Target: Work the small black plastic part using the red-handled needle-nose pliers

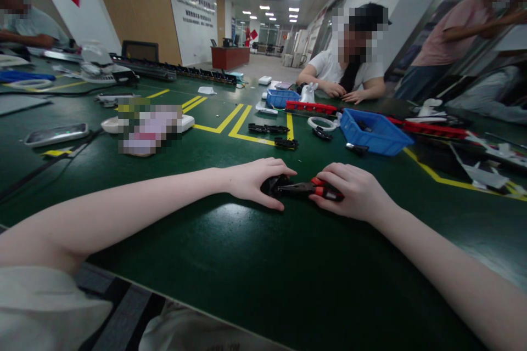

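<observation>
My right hand (pixel 352 192) is closed around the red-and-black handles of a pair of needle-nose pliers (pixel 302 188). The long jaws point left and meet a small black part (pixel 274 185). My left hand (pixel 257 182) curls round that black part, thumb on the near side and fingers on the far side. Much of the part is hidden by the hand, so its exact kind does not show. Just beyond lie black pieces (pixel 286 143) and a longer black piece (pixel 267 128) on the green table (pixel 263 263).
A blue bin (pixel 373 131) with dark parts stands right of centre, a smaller blue bin (pixel 282 98) behind it. A white ring of tape (pixel 321 124) lies between them. Phones (pixel 57 135) and cables are at left. A person in white (pixel 346 74) sits opposite.
</observation>
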A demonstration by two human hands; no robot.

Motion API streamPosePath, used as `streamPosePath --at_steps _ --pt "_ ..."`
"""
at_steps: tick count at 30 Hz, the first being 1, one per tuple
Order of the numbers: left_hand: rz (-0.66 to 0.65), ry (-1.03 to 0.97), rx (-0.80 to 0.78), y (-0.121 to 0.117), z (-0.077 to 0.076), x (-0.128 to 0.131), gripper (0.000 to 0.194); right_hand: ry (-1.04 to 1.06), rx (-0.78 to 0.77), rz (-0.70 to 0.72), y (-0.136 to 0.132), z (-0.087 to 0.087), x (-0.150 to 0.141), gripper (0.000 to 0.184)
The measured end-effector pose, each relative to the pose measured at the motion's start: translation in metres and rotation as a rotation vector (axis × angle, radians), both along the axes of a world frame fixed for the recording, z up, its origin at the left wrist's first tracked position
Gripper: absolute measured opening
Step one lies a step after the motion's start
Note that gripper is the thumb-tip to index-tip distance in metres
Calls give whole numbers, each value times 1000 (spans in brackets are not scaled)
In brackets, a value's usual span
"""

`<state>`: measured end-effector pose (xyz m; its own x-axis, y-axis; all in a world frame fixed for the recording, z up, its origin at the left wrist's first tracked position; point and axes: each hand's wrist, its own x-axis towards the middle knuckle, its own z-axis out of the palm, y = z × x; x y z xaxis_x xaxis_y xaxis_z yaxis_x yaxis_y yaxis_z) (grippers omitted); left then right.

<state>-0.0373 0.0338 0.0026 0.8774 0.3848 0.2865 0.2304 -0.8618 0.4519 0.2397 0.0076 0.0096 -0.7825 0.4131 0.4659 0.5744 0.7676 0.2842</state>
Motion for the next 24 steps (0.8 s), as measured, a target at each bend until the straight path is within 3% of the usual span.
streamPosePath --at_steps 6,12,24 --pt "-1 -40 -42 2 -2 -1 68 2 11 18 0 0 0 29" --pt "-44 -17 26 3 -2 1 65 13 28 15 1 -1 2 31" --pt "33 52 55 2 -2 -1 70 11 27 -10 1 -1 2 32"
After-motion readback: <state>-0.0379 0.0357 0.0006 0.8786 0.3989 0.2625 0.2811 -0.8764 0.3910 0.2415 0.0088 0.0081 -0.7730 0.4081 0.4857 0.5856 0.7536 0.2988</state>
